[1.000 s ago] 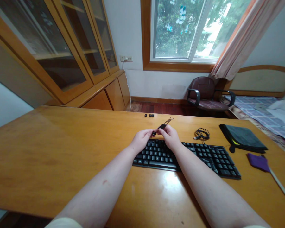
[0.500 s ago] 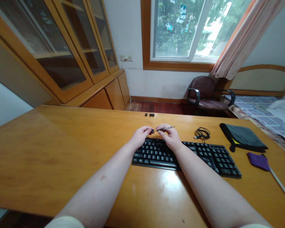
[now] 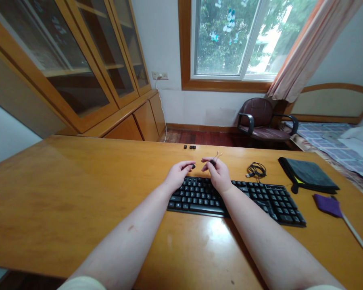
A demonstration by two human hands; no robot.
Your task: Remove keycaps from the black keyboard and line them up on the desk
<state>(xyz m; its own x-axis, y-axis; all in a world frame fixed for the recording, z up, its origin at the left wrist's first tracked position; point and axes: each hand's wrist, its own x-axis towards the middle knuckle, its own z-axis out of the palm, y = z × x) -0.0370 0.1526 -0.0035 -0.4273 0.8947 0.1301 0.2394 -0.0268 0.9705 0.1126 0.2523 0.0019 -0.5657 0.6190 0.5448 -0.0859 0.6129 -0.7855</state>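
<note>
Pinched in the fingertips of my left hand (image 3: pixel 177 175) is a small black keycap (image 3: pixel 193 166). My right hand (image 3: pixel 219 173) holds a wire keycap puller (image 3: pixel 213 162) by its dark handle, its two thin wire prongs pointing up and away. Thumb and forefinger of that hand are a little apart, and a gap separates them from the keycap. Below both hands lies a black keyboard (image 3: pixel 204 208); my right hand and forearm hide part of its keys. Three loose keycaps (image 3: pixel 190 147) sit near the desk's far edge.
To the right are a coiled black USB cable (image 3: pixel 256 170), a dark folded cloth pouch (image 3: pixel 310 174) and a purple-headed duster (image 3: pixel 328 205) with a pale handle. Beyond the wooden desk (image 3: pixel 78 193) stand an office chair (image 3: pixel 258 121), a bed and a glass-fronted cabinet (image 3: pixel 87 72).
The puller has turned in my right hand, its prongs swinging from the keycap to point upward. My hands have parted slightly, and the keycap stays in my left fingers.
</note>
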